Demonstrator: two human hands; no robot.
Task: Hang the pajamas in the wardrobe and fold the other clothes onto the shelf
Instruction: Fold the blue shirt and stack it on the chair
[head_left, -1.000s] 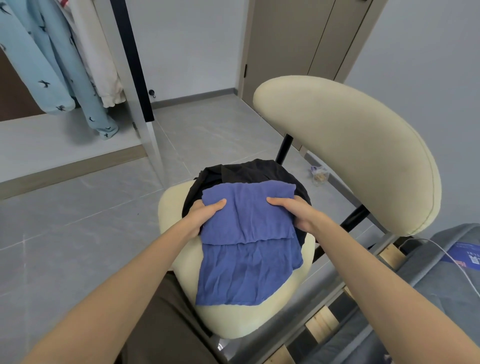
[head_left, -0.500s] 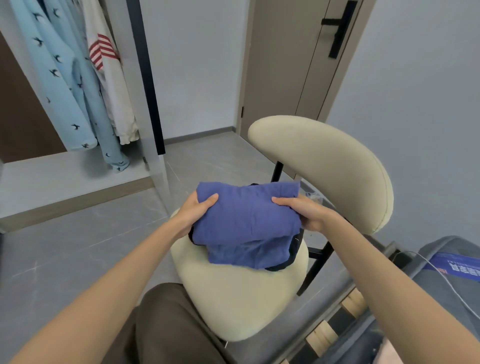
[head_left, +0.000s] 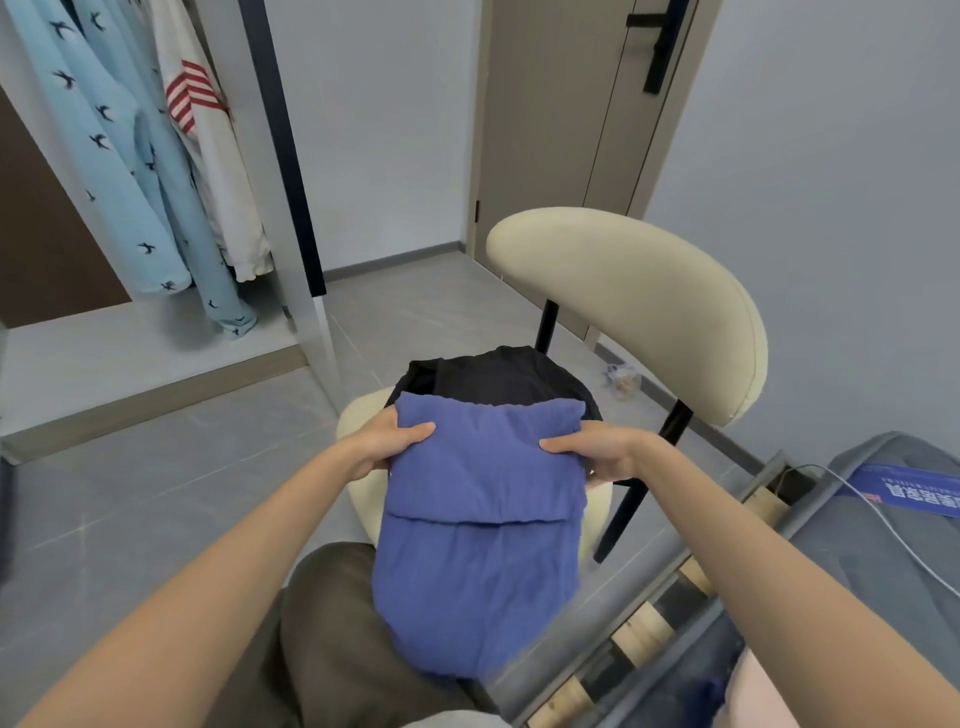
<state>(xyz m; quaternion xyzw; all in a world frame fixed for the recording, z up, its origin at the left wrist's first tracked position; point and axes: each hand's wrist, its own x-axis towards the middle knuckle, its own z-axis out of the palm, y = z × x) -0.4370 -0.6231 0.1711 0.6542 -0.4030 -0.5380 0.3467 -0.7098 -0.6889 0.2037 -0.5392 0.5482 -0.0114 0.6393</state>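
Note:
A folded blue garment (head_left: 480, 525) hangs over the front of a cream chair (head_left: 639, 291), its lower part draped down past the seat. My left hand (head_left: 387, 441) grips its upper left edge, thumb on top. My right hand (head_left: 592, 452) grips the upper right edge the same way. Behind the blue piece a black garment (head_left: 498, 376) lies on the seat. Light blue pajamas with dark bird prints (head_left: 135, 171) hang in the open wardrobe at the upper left, beside a white garment with red stripes (head_left: 208, 156).
The wardrobe's pale bottom shelf (head_left: 130, 353) lies low at the left, with its white and black frame post (head_left: 291, 171) beside it. A closed door (head_left: 582, 104) stands behind the chair. A bed with a grey cover and white cable (head_left: 883, 519) is at the right.
The blue garment, bunched up and lifted half a second ago, now hangs lower and longer over the seat front. Both hands still hold its top edge.

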